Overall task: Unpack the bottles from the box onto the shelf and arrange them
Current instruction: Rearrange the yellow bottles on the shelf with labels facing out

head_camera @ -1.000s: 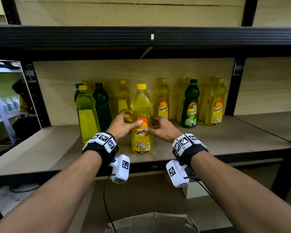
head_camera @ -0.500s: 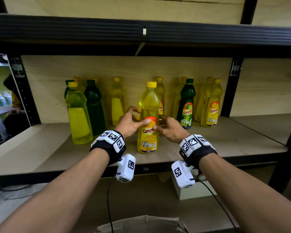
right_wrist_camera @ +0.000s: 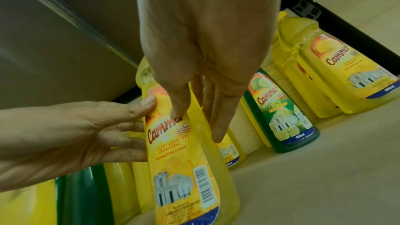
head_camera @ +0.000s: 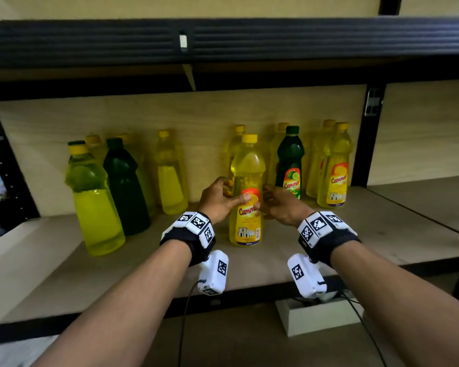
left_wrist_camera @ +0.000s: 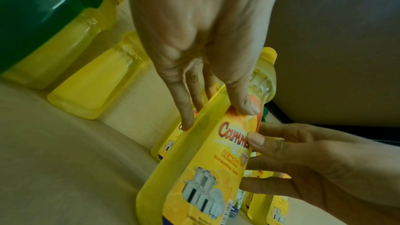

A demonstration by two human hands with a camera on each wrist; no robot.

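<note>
A yellow lemon dish-liquid bottle [head_camera: 245, 221] stands upright on the wooden shelf [head_camera: 355, 234], in front of the back row. My left hand [head_camera: 231, 194] grips its left side and my right hand [head_camera: 263, 198] its right side. Both thumbs lie on the front label, with the fingers behind. The left wrist view shows my left hand [left_wrist_camera: 216, 115] pinching the bottle [left_wrist_camera: 205, 168], thumb on the label. In the right wrist view my right hand [right_wrist_camera: 198, 124] holds the same bottle [right_wrist_camera: 179, 168]. The box is out of view.
A green lime bottle [head_camera: 290, 162] and yellow bottles [head_camera: 334, 168] stand at the back right. On the left are a yellow bottle [head_camera: 96, 202], a dark green one [head_camera: 123, 186] and another yellow one [head_camera: 170, 176]. A black upright [head_camera: 366, 133] bounds the bay. The upper shelf beam [head_camera: 223, 41] hangs overhead.
Both hands have slid the yellow bottle to the right along the shelf, so it now stands in front of a back-row yellow bottle. The box top has dropped out of view.
</note>
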